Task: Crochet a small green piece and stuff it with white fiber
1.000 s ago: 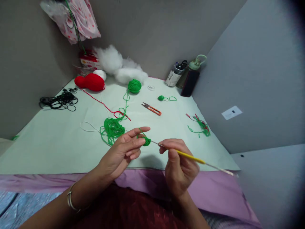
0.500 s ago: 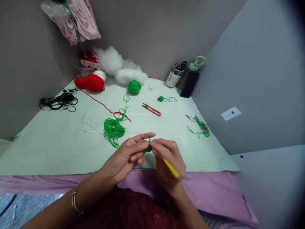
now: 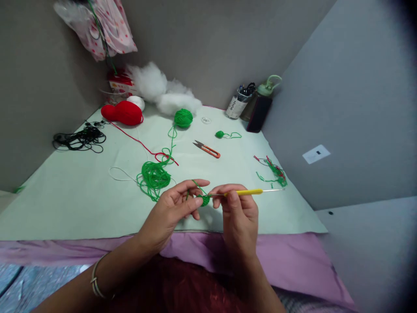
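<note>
Our right hand (image 3: pixel 241 215) now pinches the yellow crochet hook (image 3: pixel 249 191) nearly level, where half a second ago it slanted steeply down toward us, and we have drawn that hand slightly away from the left. Our left hand (image 3: pixel 172 208) pinches the small green crochet piece (image 3: pixel 204 201) between both hands, index finger extended under the working strand (image 3: pixel 200 187), beyond which the loose green yarn (image 3: pixel 154 177) lies.

The tabletop (image 3: pixel 97 204) is covered with pale cloth. On it lie orange snips (image 3: pixel 207 149) near the middle, a green ball (image 3: pixel 183 118) farther, and black cord (image 3: pixel 84 137) at left.
</note>
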